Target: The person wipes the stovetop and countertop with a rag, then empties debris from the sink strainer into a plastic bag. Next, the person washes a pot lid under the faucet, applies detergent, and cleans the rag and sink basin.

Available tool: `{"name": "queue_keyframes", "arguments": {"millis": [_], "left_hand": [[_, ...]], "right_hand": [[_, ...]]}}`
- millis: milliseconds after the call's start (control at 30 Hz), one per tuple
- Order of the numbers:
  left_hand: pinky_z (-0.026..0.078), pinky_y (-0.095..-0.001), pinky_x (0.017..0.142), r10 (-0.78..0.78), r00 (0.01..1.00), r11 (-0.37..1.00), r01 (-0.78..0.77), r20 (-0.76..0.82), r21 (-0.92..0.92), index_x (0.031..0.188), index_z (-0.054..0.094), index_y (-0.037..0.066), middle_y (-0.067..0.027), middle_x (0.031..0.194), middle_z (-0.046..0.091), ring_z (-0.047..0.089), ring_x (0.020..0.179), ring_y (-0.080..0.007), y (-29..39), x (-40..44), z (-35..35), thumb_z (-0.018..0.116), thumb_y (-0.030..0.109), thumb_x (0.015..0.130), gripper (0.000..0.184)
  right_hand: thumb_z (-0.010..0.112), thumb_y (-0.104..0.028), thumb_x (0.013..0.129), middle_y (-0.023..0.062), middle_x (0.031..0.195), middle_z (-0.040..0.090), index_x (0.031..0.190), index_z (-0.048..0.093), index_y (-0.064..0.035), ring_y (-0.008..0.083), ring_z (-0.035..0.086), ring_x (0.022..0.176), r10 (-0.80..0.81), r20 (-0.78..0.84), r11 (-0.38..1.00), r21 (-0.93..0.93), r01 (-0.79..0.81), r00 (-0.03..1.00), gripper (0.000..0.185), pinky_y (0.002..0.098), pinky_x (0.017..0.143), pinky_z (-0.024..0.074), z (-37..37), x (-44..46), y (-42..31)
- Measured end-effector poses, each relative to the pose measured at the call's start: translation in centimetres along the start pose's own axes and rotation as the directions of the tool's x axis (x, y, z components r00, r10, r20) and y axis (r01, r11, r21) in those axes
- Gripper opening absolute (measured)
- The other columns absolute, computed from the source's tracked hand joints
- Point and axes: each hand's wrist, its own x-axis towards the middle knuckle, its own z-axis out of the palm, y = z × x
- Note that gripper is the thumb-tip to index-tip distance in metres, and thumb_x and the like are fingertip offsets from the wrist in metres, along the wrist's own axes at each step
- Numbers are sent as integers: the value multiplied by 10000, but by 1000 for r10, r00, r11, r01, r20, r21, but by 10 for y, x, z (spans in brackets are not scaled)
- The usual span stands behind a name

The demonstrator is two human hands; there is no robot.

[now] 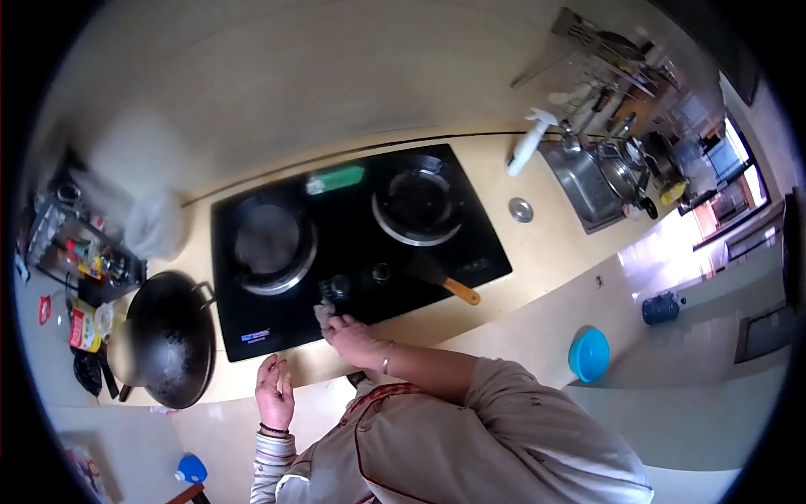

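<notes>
I see the right hand (353, 342) with fingers clamped on a greyish cloth (322, 314) at the black stove (342, 227), the left hand (274, 398) with fingers apart.

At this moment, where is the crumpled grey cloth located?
In the head view, the crumpled grey cloth is left of centre, held in the fingers of the right hand, near the front edge of the black stove and left of the orange handle.
</notes>
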Motion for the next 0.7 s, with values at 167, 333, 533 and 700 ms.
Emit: {"name": "queue_keyframes", "arguments": {"millis": [167,333,533,700], "left_hand": [[453,-344,858,103,995,994,-104,-16,-39,1027,588,-8,-168,1108,547,552,1013,-313,65,2,48,553,-4,793,237],[462,-351,843,219,976,973,-219,-1,-67,997,589,-4,-172,1058,565,562,978,-319,151,-4,123,550,-21,775,226],[486,-336,781,315,939,944,-294,137,-152,952,612,-9,-170,1051,568,590,907,-307,236,-15,217,575,-15,765,190],[470,-323,817,264,933,961,-233,245,-146,966,626,9,-139,1083,560,575,955,-266,275,-20,247,577,-10,788,186]], "right_hand": [[621,-125,692,151,974,580,1030,580,-17,299,567,914,52,-121,826,564,25,991,357,366,798,468,-135,-89,87],[626,-102,694,141,1060,546,1048,562,-20,305,553,945,294,-356,826,562,-48,887,369,378,813,462,-202,-206,156],[614,-96,707,69,1188,475,1070,588,-89,286,475,1050,167,-408,980,168,-106,898,364,360,878,439,-115,-244,227],[582,-83,718,46,1219,475,1094,597,-160,280,439,1059,159,-232,986,-13,-166,960,384,373,891,430,-111,-254,277]]}}
